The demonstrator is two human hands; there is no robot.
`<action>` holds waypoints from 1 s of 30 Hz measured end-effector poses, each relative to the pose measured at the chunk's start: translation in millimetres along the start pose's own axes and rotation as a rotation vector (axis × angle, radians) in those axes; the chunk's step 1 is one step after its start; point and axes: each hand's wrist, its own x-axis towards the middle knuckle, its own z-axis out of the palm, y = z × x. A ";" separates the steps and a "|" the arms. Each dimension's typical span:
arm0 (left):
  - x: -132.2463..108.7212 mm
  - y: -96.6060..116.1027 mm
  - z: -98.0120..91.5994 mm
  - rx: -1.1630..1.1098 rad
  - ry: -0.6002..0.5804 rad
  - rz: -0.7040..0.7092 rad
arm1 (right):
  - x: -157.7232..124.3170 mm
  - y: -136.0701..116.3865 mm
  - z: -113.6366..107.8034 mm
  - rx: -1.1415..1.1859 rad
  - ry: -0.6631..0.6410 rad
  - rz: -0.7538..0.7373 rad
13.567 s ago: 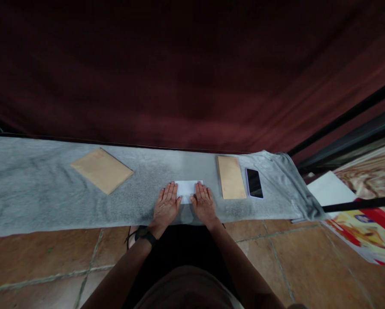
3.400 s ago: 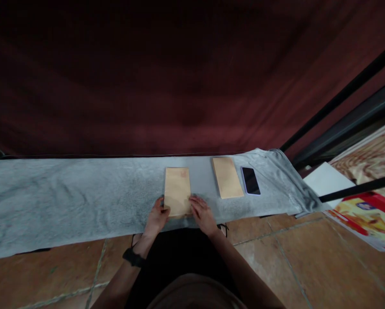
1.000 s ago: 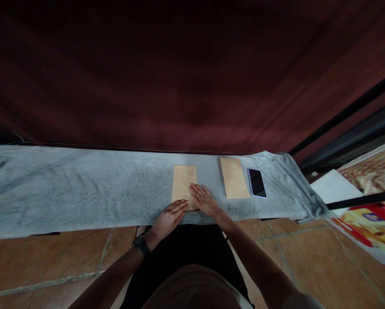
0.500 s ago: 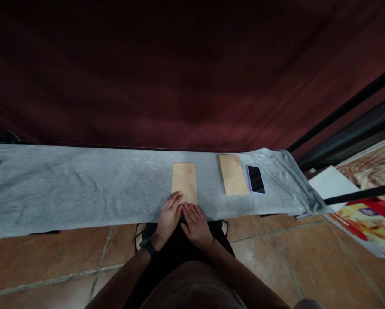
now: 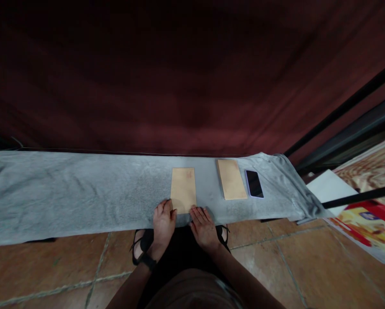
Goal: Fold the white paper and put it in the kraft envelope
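A tan paper envelope [image 5: 183, 189] with a small reddish print at its upper right lies flat on the grey cloth in front of me. My left hand [image 5: 164, 221], a dark watch on its wrist, has fingers curled and thumb close at the envelope's lower left corner. At the lower right corner, the fingertips of my right hand [image 5: 204, 227] rest, stretched out and flat. Farther right is a stack of similar tan envelopes [image 5: 232, 180].
A phone [image 5: 254, 183] in a light purple case lies right of the stack. Grey cloth [image 5: 83, 189] covers the long narrow table. Behind it hangs a dark red curtain [image 5: 179, 86]. Black bars [image 5: 359, 196], a white sheet [image 5: 330, 186] and a colourful printed box [image 5: 369, 227] are at the right.
My hands have moved apart from the middle of the envelope's lower edge, the left to its lower left corner and the right to its lower right corner. The view has shifted slightly.
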 end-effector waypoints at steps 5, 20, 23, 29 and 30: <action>6.0 9.3 -8.3 0.101 -0.082 -0.044 | 5.3 -8.7 7.7 -0.010 0.058 0.063; 34.5 53.1 -12.6 -0.986 -0.217 -0.414 | 52.7 -19.7 -13.1 0.269 0.086 0.459; 32.7 62.3 -13.0 -1.054 -0.182 -0.475 | 58.5 -8.5 -18.1 0.851 0.186 0.645; 25.3 50.3 5.8 -1.083 -0.346 -0.552 | 51.5 -13.3 -11.4 1.503 0.192 0.798; 24.2 46.7 8.5 -1.046 -0.338 -0.542 | 48.7 -14.7 -10.1 1.588 0.180 0.831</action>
